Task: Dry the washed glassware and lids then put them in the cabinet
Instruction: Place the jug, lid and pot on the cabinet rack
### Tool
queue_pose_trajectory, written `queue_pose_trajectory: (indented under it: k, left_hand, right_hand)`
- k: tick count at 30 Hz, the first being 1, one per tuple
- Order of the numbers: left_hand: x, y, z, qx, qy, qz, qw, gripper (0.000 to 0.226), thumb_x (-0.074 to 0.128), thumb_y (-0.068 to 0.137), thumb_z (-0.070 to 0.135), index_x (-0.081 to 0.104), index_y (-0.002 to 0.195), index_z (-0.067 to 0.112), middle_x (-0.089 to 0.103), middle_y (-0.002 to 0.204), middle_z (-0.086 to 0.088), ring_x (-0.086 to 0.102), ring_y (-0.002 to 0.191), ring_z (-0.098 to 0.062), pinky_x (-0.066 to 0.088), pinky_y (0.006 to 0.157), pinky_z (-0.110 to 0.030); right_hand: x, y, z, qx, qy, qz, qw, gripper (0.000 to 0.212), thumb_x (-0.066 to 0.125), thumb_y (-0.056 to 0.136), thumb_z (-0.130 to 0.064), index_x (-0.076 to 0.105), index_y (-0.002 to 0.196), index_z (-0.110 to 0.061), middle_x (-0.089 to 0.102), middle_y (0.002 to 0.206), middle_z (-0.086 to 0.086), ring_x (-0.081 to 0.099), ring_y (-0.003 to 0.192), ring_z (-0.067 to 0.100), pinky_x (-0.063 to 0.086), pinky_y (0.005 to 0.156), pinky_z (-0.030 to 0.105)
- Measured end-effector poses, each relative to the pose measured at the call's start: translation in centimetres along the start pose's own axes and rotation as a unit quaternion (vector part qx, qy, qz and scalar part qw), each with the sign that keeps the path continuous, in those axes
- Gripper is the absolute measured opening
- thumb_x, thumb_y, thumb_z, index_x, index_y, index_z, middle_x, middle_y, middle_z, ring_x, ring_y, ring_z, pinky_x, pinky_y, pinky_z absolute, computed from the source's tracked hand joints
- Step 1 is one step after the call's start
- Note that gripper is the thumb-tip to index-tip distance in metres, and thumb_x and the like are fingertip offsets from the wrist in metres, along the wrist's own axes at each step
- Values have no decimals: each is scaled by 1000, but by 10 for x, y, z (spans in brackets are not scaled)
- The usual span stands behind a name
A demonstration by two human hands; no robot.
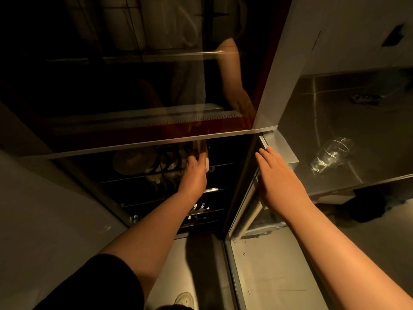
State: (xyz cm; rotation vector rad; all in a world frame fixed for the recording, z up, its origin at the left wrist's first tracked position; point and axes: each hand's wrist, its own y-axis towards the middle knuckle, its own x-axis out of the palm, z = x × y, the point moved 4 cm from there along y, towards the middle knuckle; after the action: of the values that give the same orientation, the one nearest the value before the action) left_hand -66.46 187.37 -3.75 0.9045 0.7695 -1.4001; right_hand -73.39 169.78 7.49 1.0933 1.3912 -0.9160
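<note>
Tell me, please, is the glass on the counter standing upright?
No, the glass lies on its side on the steel counter, apart from both hands.

Left hand [194, 170] at frame centre, reaching into the open cabinet [156, 175], fingers curled on a pale object too dim to identify. Right hand [276, 173] right of centre, fingers straight against the open door's edge [242, 186]. Clear glass [330, 154] lying on the steel counter [335, 108], centre right.

Dim, warm-toned view with deep shadow

We see the dark glass cabinet door [138, 70] mirroring an arm, glare streaks on the steel counter [335, 121], and wide-angle bending at the edges.
</note>
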Motion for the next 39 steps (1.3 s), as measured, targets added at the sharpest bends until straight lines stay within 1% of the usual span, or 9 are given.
queue_pose_trajectory:
  k: [3, 9, 15, 18, 21, 23, 29, 35, 39]
  left_hand:
    - [2, 7, -2, -19, 19, -8, 1000, 42, 42, 96, 2, 34, 136, 9, 43, 113, -18, 48, 89, -24, 36, 69, -24]
    - [3, 8, 2, -17, 25, -2, 1000, 40, 41, 99, 17, 33, 138, 8, 43, 116, -18, 49, 101, -28, 41, 75, -27]
    - [11, -5, 4, 9, 19, -6, 1000, 55, 47, 96, 20, 22, 145, 13, 29, 135, -16, 43, 119, -28, 50, 90, -34]
    - [18, -11, 7, 5, 45, -28, 999, 66, 45, 97, 21, 8, 151, 15, 8, 154, -16, 22, 140, -31, 37, 108, -39]
    - [23, -16, 7, 15, 92, -44, 995, 71, 43, 98, 22, -4, 151, 15, -6, 158, -12, 4, 146, -30, 22, 116, -39]
    - [27, -18, 4, 37, 138, -51, 988, 74, 43, 98, 22, -9, 150, 13, -9, 158, -11, 1, 145, -32, 16, 117, -38]
    - [34, -14, -2, 41, 206, -65, 976, 86, 52, 93, 12, -12, 149, 11, -12, 158, -11, 1, 145, -34, 7, 118, -38]
    - [41, -8, 8, 12, 280, -86, 956, 91, 58, 90, 16, -10, 149, 3, -9, 157, -18, 5, 144, -38, 5, 117, -41]
    - [45, -4, 13, -7, 304, -90, 948, 89, 61, 87, 20, -2, 149, 1, 5, 155, -19, 12, 141, -38, 8, 118, -42]
  right_hand:
    - [4, 1, 1, 2, -12, -19, 1000, 76, 54, 89, -8, 8, 149, -6, 6, 157, 11, -2, 144, 25, 0, 115, 32]
    - [9, 2, 4, 15, -36, -31, 999, 78, 55, 91, -16, 4, 149, -6, -2, 157, 14, -8, 144, 28, 3, 117, 37]
    - [9, 3, 9, 49, -63, -31, 996, 66, 22, 99, -45, 1, 149, -7, -4, 157, 14, -7, 144, 28, 2, 116, 37]
    - [11, 4, 11, 55, -82, -51, 994, 69, 12, 97, -52, -1, 149, -8, -7, 157, 13, -9, 143, 27, 1, 115, 37]
    - [11, 3, 11, 55, -88, -60, 993, 70, 9, 96, -53, -2, 149, -8, -8, 157, 12, -11, 143, 27, -1, 115, 36]
    - [11, 3, 11, 56, -90, -63, 992, 70, 9, 96, -52, -2, 149, -8, -8, 157, 12, -11, 143, 27, 0, 115, 36]
    - [11, 2, 12, 55, -86, -61, 993, 69, 11, 97, -51, -1, 149, -8, -7, 157, 12, -10, 143, 26, 1, 116, 36]
    - [13, 3, 13, 57, -89, -60, 993, 68, 11, 97, -51, -1, 149, -8, -6, 157, 11, -9, 143, 26, 0, 115, 36]
    - [13, 3, 12, 55, -95, -57, 992, 68, 11, 97, -50, -1, 149, -8, -5, 157, 11, -9, 144, 26, 0, 115, 35]
